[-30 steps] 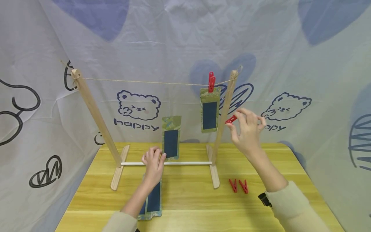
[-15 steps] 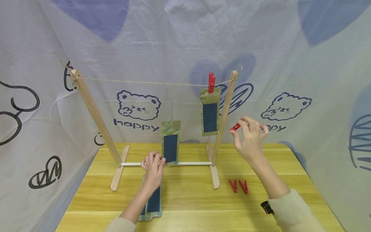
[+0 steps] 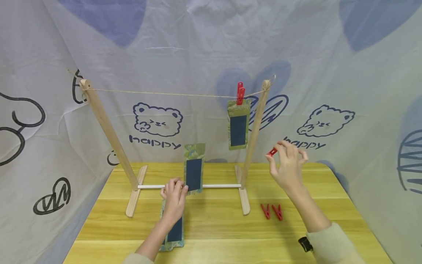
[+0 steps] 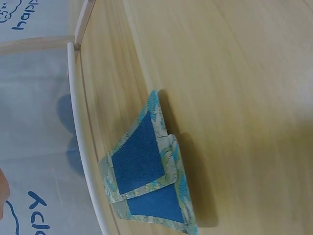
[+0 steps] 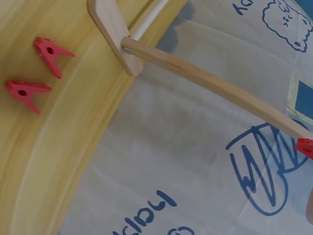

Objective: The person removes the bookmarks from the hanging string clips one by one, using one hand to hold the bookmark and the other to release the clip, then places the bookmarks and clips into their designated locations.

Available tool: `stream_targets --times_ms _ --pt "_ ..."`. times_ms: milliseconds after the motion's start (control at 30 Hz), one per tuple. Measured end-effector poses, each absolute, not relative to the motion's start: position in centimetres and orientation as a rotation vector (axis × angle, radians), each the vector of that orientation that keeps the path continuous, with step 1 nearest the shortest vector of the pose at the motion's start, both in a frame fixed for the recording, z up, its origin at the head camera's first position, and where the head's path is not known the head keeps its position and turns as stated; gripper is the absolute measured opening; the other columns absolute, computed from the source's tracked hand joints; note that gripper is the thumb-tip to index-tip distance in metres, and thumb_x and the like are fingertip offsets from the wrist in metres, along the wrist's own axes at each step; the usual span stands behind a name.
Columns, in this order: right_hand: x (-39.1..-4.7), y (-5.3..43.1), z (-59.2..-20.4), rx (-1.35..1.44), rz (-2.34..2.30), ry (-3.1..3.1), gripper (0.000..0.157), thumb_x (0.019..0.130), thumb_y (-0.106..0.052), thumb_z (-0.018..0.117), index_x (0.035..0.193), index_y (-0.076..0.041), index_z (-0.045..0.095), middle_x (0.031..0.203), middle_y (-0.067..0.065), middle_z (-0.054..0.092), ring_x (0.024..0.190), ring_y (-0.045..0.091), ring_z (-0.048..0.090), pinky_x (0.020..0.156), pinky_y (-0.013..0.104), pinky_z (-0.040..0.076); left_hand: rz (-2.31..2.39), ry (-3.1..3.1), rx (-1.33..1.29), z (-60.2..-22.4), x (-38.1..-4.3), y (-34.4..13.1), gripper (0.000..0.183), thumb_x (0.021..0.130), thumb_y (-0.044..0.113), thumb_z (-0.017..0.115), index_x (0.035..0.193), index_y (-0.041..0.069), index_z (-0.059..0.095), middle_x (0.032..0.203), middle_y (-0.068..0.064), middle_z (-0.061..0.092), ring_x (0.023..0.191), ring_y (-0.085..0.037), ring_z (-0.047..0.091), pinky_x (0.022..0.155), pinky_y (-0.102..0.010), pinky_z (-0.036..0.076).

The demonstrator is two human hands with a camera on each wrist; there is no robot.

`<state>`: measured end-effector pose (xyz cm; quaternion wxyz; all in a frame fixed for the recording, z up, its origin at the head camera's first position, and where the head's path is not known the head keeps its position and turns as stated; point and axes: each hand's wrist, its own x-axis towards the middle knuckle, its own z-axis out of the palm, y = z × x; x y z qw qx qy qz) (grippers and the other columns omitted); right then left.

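Dropping lower than a second ago, the right hand (image 3: 287, 168) is easing outward with its red clip (image 3: 272, 152), while the left hand (image 3: 174, 201) is bringing its cloth strip (image 3: 194, 169) down. Out on the right, thumb and fingertips are pinching that clip, this grip hovering in the air beyond the right post (image 3: 255, 128) of the wooden rack (image 3: 109, 134). Over on the left, the grip is pinching the strip near its lower left edge, and the strip is standing upright, overlapping the white crossbar (image 3: 221, 186); whether it is touching the bar, I cannot tell. Up on the cord (image 3: 165, 94), a hanging strip (image 3: 238, 130) is dangling beside the right post, another clip (image 3: 241, 96) clamping its top. Down on the desk (image 3: 224, 227), two loose clips (image 3: 278, 213) are lying side by side, near the rack's right foot, and two overlapping strips (image 4: 139, 154) are lying below the left hand, one partly covering the other. Behind it all, a pale curtain (image 3: 204, 44) is showing printed bears and "happy".
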<state>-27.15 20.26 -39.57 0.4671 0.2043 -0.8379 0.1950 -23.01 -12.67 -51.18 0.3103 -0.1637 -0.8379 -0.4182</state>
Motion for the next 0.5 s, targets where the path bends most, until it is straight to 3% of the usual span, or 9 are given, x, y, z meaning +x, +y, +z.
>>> stream_targets --times_ms 300,500 --pt "-27.0 21.0 -40.8 0.466 0.474 -2.086 0.055 0.093 -0.047 0.040 0.098 0.006 0.055 0.113 0.021 0.049 0.102 0.039 0.042 0.086 0.060 0.016 -1.124 -2.222 -0.434 -52.0 -22.4 -12.7 0.008 0.093 0.007 0.047 0.085 0.005 0.046 0.102 -0.016 0.042 0.091 -0.030 0.034 0.083 -0.056 0.009" --pt "-26.7 21.7 -41.6 0.434 0.480 -2.113 0.045 0.089 -0.037 0.051 0.097 0.007 0.055 0.113 0.021 0.049 0.102 0.039 0.042 0.086 0.060 0.016 -1.133 -2.225 -0.427 -52.5 -22.1 -12.9 0.010 0.093 0.007 0.048 0.083 0.006 0.047 0.101 -0.015 0.042 0.089 -0.028 0.034 0.082 -0.055 0.009"
